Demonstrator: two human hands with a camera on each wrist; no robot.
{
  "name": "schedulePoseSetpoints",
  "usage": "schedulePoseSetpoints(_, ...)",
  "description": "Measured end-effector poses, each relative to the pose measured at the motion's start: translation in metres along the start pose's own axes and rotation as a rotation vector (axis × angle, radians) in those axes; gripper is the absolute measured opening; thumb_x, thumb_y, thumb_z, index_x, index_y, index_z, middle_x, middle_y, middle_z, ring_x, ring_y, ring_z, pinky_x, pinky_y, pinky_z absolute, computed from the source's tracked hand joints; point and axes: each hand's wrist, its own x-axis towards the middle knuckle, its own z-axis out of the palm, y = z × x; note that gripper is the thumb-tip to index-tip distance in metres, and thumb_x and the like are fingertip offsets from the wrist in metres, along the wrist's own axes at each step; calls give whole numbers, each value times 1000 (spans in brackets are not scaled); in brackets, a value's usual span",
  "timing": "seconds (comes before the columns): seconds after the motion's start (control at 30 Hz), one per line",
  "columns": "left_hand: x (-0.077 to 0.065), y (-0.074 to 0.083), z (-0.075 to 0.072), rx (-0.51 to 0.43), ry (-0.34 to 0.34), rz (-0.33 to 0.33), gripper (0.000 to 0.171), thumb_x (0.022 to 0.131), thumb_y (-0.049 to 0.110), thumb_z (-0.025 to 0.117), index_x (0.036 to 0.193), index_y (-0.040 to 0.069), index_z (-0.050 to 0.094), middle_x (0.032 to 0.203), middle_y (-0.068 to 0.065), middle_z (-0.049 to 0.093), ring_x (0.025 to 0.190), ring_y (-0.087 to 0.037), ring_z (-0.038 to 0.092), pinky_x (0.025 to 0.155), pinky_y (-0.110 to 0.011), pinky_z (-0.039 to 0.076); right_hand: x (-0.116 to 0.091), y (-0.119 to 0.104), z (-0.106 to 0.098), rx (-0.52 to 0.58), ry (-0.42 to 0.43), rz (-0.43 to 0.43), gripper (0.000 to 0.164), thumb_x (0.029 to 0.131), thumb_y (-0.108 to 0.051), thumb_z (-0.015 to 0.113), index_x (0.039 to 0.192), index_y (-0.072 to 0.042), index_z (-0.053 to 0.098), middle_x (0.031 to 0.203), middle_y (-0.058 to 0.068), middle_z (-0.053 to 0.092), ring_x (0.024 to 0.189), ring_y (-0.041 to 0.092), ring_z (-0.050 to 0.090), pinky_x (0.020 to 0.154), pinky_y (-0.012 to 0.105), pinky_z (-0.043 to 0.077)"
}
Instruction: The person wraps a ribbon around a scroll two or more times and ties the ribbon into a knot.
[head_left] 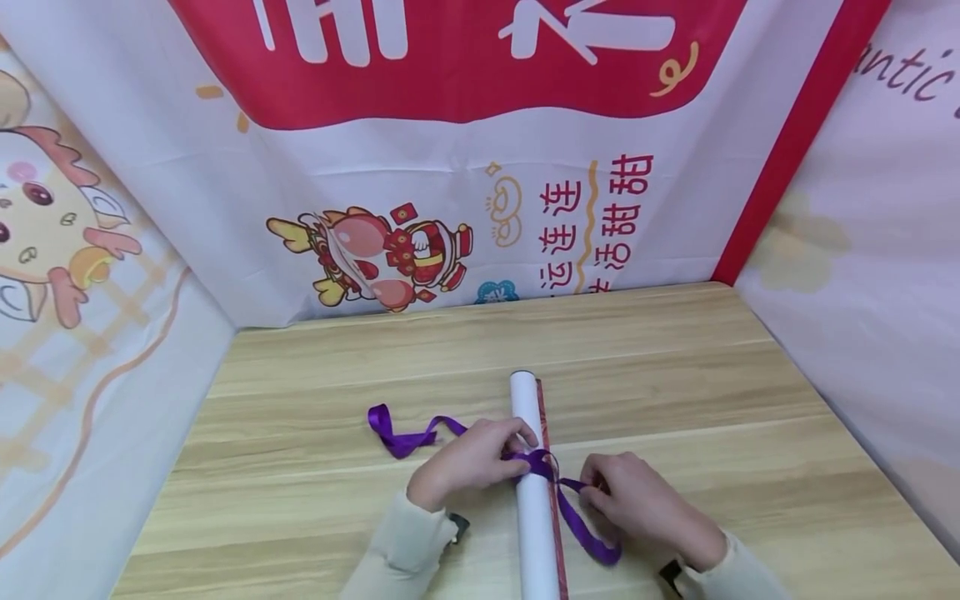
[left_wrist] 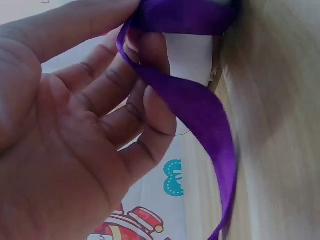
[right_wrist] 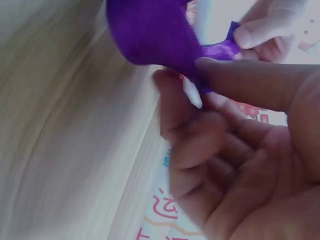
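A white paper roll [head_left: 534,533] with a red edge along its right side lies lengthwise on the table. Around its middle passes a purple ribbon [head_left: 401,442], one tail trailing to the left and another looping down at the right. My left hand [head_left: 480,454] pinches the ribbon at the roll's left side, its fingertips near the paper. On the other side, my right hand [head_left: 637,498] holds the ribbon between thumb and index finger, a little apart from the roll. In the right wrist view the ribbon [right_wrist: 150,35] drapes over the index finger of the right hand [right_wrist: 240,155].
The wooden table [head_left: 300,375] stretches out around the roll. Behind it hangs a printed red and white cloth [head_left: 450,158]. More printed cloth stands along the left and right sides. Dark straps [head_left: 457,527] show at the cuffs.
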Motion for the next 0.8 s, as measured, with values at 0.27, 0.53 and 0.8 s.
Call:
schedulePoseSetpoints(0.27,1,0,-1,-123,65,24,27,87,16,65,113,11,60,85,5,64,71,-7,59,64,-21,50,4,-14,6,170,88,-117,10,88,-23,64,85,-15,69,66,-13,61,55,-3,51,51,20,47)
schedulePoseSetpoints(0.53,2,1,1,-225,102,-32,31,88,14,64,118,10,58,87,1,64,75,-7,61,65,-22,50,15,-29,19,74,140,-39,17,85,-21,65,69,-20,62,54,-16,49,45,-1,43,41,19,39)
schedulePoseSetpoints(0.8,0,5,-2,-329,141,-92,25,94,15,56,118,9,58,91,-4,64,68,-13,62,56,-25,51,24,-38,21,-22,219,4,23,82,-20,64,62,-23,55,53,-16,46,44,1,40,41,20,36)
